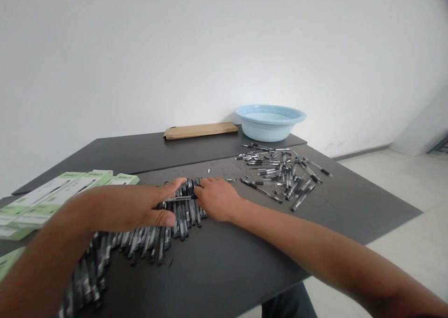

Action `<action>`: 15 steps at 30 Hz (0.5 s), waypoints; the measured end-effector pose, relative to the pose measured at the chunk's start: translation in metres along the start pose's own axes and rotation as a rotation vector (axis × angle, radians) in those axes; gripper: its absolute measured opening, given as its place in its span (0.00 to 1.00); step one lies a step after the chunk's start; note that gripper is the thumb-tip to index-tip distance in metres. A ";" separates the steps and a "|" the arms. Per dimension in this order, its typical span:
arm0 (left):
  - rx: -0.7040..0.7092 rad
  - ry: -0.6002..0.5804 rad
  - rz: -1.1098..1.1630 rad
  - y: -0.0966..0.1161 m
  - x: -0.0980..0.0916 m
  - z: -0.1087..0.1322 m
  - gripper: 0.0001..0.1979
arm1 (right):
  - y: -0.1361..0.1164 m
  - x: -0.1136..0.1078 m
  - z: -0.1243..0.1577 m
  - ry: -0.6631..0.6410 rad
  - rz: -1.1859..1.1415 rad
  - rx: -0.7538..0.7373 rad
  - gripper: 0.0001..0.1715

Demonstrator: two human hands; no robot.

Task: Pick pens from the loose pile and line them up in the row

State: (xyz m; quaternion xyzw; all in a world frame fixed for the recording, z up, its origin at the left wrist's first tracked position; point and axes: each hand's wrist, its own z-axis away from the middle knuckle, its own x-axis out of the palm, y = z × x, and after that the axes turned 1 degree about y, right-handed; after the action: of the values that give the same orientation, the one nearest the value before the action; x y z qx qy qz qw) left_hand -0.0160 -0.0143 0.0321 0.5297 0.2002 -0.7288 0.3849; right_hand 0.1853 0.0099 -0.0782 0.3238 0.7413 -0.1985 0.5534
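Observation:
A long row of black pens (147, 236) lies side by side across the dark grey table (217, 271), running from the lower left to the middle. My left hand (140, 206) rests over the row's right end, fingers stretched out with the thumb up. My right hand (215, 197) sits at the very end of the row, fingers curled onto the last pens. One pen (180, 198) lies crosswise between the two hands, touched by both. I cannot tell which hand really grips it.
Several loose pens (280, 173) lie scattered to the right. Green and white boxes (52, 192) are stacked at the left edge. A light blue basin (269, 121) and a brown envelope (199, 130) sit at the table's far side by the white wall.

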 end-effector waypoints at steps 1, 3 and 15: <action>-0.029 -0.060 -0.003 0.001 0.002 -0.002 0.45 | 0.000 0.003 -0.005 0.005 0.005 0.007 0.14; -0.059 -0.102 -0.016 0.003 0.007 -0.008 0.45 | -0.002 0.008 -0.013 -0.006 -0.001 0.017 0.14; -0.117 -0.182 0.015 0.018 0.014 -0.017 0.41 | 0.033 -0.012 0.001 0.053 0.012 0.161 0.15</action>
State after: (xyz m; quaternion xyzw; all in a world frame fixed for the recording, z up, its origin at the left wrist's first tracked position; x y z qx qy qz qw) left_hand 0.0064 -0.0182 0.0153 0.4395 0.2030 -0.7580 0.4371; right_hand 0.2111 0.0295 -0.0654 0.3770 0.7354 -0.2456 0.5067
